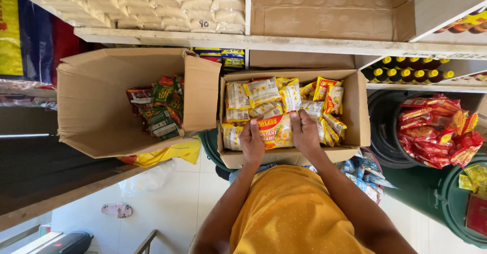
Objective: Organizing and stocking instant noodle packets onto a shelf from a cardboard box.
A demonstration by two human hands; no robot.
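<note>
An open cardboard box (361, 113) sits in front of me, filled with several small noodle packets in white, yellow and red wrappers. My left hand (251, 143) and my right hand (304, 131) rest on either side of one yellow and red noodle packet (276, 130) at the near edge of the box. Both hands grip that packet from its two ends. Other packets (264, 93) lie loosely piled behind it.
To the left stands a second open cardboard box (91, 107) with green and red packets (161, 108). Red snack packets (439, 130) fill a dark bin at the right. Shelves above hold white sacks (167, 3), a flattened carton and yellow-capped bottles (411, 71). Pale tile floor lies below.
</note>
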